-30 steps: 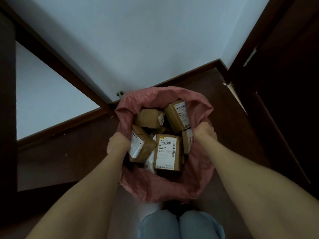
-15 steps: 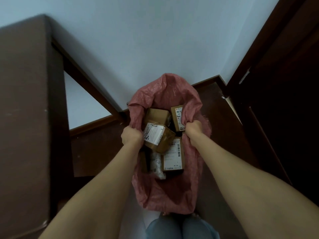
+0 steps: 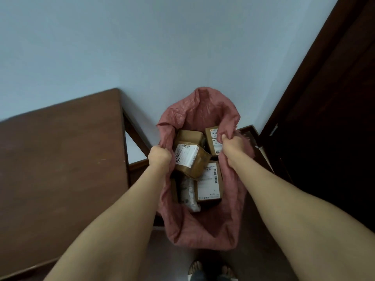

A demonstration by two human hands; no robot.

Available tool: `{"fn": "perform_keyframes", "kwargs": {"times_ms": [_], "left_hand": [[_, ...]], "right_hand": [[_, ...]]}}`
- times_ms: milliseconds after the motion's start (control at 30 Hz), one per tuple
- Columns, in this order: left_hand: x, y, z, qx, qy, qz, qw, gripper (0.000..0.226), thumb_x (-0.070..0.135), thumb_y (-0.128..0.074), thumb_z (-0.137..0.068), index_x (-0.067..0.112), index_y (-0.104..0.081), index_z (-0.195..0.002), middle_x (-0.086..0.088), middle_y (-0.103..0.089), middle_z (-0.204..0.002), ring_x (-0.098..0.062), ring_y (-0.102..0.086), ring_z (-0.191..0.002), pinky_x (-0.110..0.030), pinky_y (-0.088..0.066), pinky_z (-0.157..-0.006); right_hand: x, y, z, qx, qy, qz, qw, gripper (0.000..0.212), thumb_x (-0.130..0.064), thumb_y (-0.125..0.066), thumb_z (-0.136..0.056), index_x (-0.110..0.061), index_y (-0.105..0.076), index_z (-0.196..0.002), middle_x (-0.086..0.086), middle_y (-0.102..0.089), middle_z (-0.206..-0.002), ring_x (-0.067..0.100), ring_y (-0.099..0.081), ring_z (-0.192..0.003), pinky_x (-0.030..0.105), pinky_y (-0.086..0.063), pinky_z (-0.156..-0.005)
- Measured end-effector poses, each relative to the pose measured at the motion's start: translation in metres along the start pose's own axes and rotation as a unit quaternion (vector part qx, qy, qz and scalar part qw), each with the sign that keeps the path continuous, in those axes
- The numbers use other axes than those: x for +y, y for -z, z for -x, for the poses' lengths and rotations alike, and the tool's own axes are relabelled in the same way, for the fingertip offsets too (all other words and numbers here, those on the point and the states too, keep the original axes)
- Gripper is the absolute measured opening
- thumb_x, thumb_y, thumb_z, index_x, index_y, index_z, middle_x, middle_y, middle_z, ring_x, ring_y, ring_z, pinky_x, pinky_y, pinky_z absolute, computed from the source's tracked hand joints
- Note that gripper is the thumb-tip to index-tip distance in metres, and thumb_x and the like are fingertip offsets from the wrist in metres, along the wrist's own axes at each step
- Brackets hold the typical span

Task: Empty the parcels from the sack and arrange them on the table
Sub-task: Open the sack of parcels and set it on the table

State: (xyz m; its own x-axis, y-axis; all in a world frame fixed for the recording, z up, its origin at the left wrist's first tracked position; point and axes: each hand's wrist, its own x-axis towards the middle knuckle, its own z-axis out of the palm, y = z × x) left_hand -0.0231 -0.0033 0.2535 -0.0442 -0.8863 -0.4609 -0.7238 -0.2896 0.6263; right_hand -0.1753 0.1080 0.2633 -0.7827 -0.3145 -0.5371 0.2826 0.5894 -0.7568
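A pink woven sack (image 3: 203, 230) hangs open in front of me, held up off the floor by its rim. My left hand (image 3: 159, 157) grips the rim on the left side and my right hand (image 3: 232, 144) grips it on the right. Inside lie several brown cardboard parcels with white labels: a tilted one (image 3: 190, 160) on top, a flat one (image 3: 209, 183) below it, another (image 3: 213, 141) at the back right, and a white wrapped packet (image 3: 188, 193). The brown wooden table (image 3: 60, 159) stands to the left of the sack.
A pale wall (image 3: 162, 47) rises behind the sack. A dark wooden door (image 3: 334, 118) fills the right side. My feet in sandals (image 3: 211, 270) stand on the dark floor below the sack.
I have stood up and lifted the sack by its rim. The tabletop has come into view on the left, and the sack's mouth has narrowed as it rose.
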Motion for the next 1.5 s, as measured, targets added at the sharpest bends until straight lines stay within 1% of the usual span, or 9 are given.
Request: {"fn": "perform_keyframes", "kwargs": {"times_ms": [133, 200, 400, 567, 667, 833, 1233, 1333, 1500], "left_hand": [[0.029, 0.032, 0.025, -0.009, 0.001, 0.022, 1.000, 0.035, 0.015, -0.049, -0.093, 0.001, -0.055, -0.124, -0.019, -0.059, -0.121, -0.037, -0.057, -0.110, -0.037, -0.048, -0.086], [0.043, 0.048, 0.039, -0.015, 0.002, 0.042, 0.999, 0.034, 0.015, -0.050, -0.093, 0.000, -0.055, -0.124, -0.019, -0.059, -0.119, -0.038, -0.059, -0.106, -0.037, -0.049, -0.079], [0.085, 0.090, 0.069, -0.010, -0.026, 0.057, 0.998, 0.034, 0.012, -0.049, -0.092, -0.003, -0.055, -0.122, -0.021, -0.058, -0.120, -0.037, -0.059, -0.105, -0.035, -0.048, -0.072], [0.122, 0.124, 0.093, 0.010, -0.048, 0.024, 0.998, 0.034, 0.010, -0.047, -0.095, -0.005, -0.054, -0.125, -0.021, -0.059, -0.122, -0.034, -0.060, -0.106, -0.028, -0.042, -0.067], [0.144, 0.145, 0.107, 0.026, -0.065, 0.029, 0.997, 0.033, 0.011, -0.048, -0.095, -0.006, -0.053, -0.123, -0.021, -0.058, -0.123, -0.035, -0.059, -0.110, -0.028, -0.041, -0.068], [0.172, 0.178, 0.125, 0.045, -0.094, 0.072, 0.992, 0.032, 0.007, -0.049, -0.091, -0.004, -0.055, -0.120, -0.021, -0.058, -0.120, -0.036, -0.058, -0.109, -0.034, -0.044, -0.071], [0.231, 0.274, 0.156, 0.129, -0.162, 0.188, 0.960, 0.026, -0.001, -0.044, -0.087, -0.007, -0.058, -0.109, -0.015, -0.060, -0.101, -0.028, -0.060, -0.087, -0.033, -0.050, -0.071], [0.238, 0.303, 0.167, 0.149, -0.165, 0.230, 0.947, 0.024, -0.003, -0.042, -0.088, -0.006, -0.061, -0.102, -0.010, -0.057, -0.083, -0.021, -0.056, -0.069, -0.027, -0.046, -0.057], [0.238, 0.355, 0.180, 0.163, -0.190, 0.262, 0.932, 0.031, 0.001, -0.044, -0.092, -0.004, -0.060, -0.117, -0.007, -0.056, -0.083, -0.023, -0.056, -0.081, -0.028, -0.046, -0.068]], "right_hand": [[-0.051, 0.033, 0.045, 0.002, 0.043, 0.043, 0.998, 0.027, -0.032, -0.046, -0.101, -0.014, -0.061, -0.114, 0.003, -0.062, -0.106, 0.014, -0.052, -0.062, 0.006, -0.036, -0.041], [-0.075, 0.051, 0.068, 0.001, 0.067, 0.079, 0.995, 0.035, -0.033, -0.041, -0.103, -0.010, -0.059, -0.122, 0.009, -0.064, -0.111, 0.007, -0.034, -0.050, 0.010, -0.029, -0.028], [-0.131, 0.074, 0.101, 0.018, 0.066, 0.049, 0.996, 0.045, -0.042, -0.042, -0.100, -0.005, -0.062, -0.118, 0.001, -0.051, -0.073, 0.015, -0.044, -0.060, 0.024, -0.039, -0.068], [-0.173, 0.093, 0.126, 0.055, 0.060, 0.009, 0.997, 0.045, -0.045, -0.044, -0.099, -0.006, -0.065, -0.101, 0.004, -0.054, -0.070, 0.020, -0.053, -0.076, 0.032, -0.045, -0.092], [-0.197, 0.097, 0.133, 0.031, 0.068, -0.064, 0.995, 0.037, -0.037, -0.045, -0.100, -0.001, -0.056, -0.099, 0.002, -0.045, -0.063, 0.015, -0.046, -0.058, 0.029, -0.045, -0.081], [-0.236, 0.108, 0.153, 0.003, 0.105, -0.129, 0.986, 0.037, -0.033, -0.049, -0.099, -0.002, -0.058, -0.117, 0.004, -0.054, -0.078, 0.021, -0.055, -0.075, 0.026, -0.041, -0.064], [-0.324, 0.137, 0.218, -0.045, 0.200, -0.224, 0.953, 0.036, -0.030, -0.047, -0.100, -0.005, -0.055, -0.125, 0.010, -0.061, -0.108, 0.026, -0.059, -0.101, 0.025, -0.039, -0.073], [-0.341, 0.139, 0.245, -0.072, 0.227, -0.243, 0.940, 0.031, -0.029, -0.049, -0.100, -0.006, -0.057, -0.118, 0.003, -0.056, -0.081, 0.020, -0.057, -0.077, 0.029, -0.043, -0.063], [-0.365, 0.125, 0.277, -0.098, 0.244, -0.268, 0.927, 0.022, -0.032, -0.051, -0.097, -0.012, -0.054, -0.088, 0.001, -0.047, -0.066, 0.014, -0.043, -0.053, 0.026, -0.033, -0.044]]}}
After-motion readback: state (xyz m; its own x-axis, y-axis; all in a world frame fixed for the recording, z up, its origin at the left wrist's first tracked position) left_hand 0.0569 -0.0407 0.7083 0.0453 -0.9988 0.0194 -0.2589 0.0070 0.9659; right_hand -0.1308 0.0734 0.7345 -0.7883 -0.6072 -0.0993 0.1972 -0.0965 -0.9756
